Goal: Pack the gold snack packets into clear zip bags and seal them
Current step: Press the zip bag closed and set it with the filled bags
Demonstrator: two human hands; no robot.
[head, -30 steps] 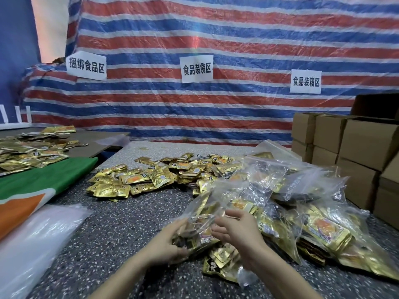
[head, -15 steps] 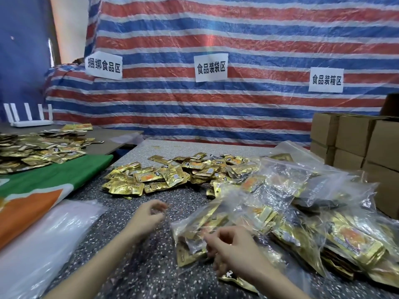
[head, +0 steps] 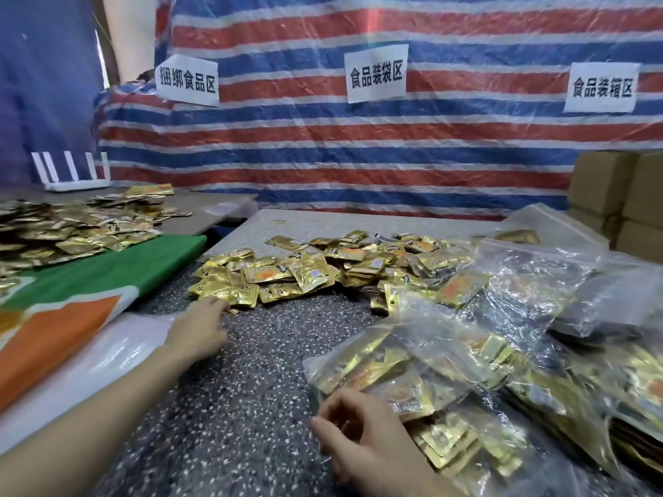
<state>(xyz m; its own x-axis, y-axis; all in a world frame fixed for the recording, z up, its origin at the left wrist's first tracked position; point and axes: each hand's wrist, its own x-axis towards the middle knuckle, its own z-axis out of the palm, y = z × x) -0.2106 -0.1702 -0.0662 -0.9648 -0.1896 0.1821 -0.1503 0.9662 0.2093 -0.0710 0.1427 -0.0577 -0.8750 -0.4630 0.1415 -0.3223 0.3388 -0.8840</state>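
Two hands are at work, and the left hand [head: 199,328] is the one that matters for the next move. It lies low over the worktop [head: 251,396] with its fingers stretched loosely forward and holds nothing. Straight ahead of its fingertips, and slightly to their right, is the nearest gold packet [head: 229,294], lying flat with its long side across the line of reach. Whether the fingertips already touch it or stop just short cannot be told. Beyond that packet the loose pile of packets [head: 308,272] spreads away to the right across the worktop.

The right hand [head: 362,435] is well apart from the pile, near the body. Its fingers are curled at the near edge of a partly filled zip bag [head: 412,367], apparently pinching it. The bag runs away from this hand to the right.

The left hand is much the nearer to the loose packets. Judging by this, the pick falls to it, and the packet would then travel right and back to the bag.
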